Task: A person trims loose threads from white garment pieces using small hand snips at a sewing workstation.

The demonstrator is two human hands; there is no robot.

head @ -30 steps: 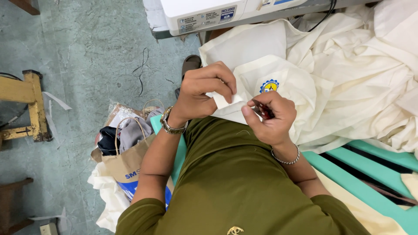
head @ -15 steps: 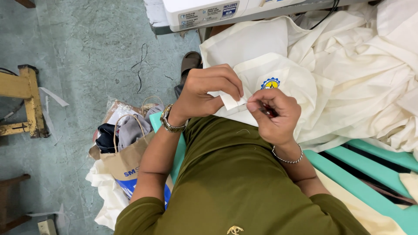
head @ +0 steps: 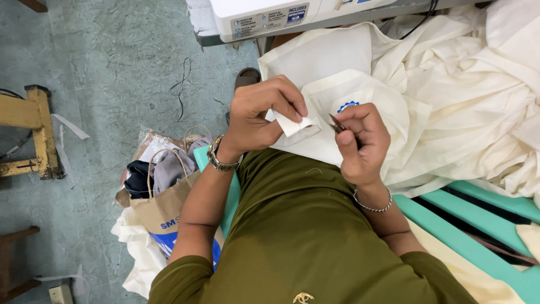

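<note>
The left hand [head: 261,115] pinches a small fold of the cream garment [head: 360,107] between thumb and fingers, clamped on the cloth and lifting it off the lap, apparently so the edge stands free and taut; the right hand [head: 360,143] is closed around a small dark metal tool [head: 336,124], its tip pointing toward ten o'clock at the pinched fold, just beside it; what kind of tool it is I cannot tell, too little shows. The garment spreads from the lap toward two o'clock, where more cream fabric [head: 484,95] lies heaped, likely kept within reach; a blue round emblem [head: 347,106] sits on it just at twelve o'clock from the right hand. A white sewing machine [head: 270,17] stands at twelve o'clock. At eight o'clock, on the floor [head: 112,73], a paper bag [head: 163,208] holds dark and grey cloth; a yellow wooden frame [head: 34,129] stands at nine o'clock. A turquoise bench [head: 478,208] runs toward four o'clock.
</note>
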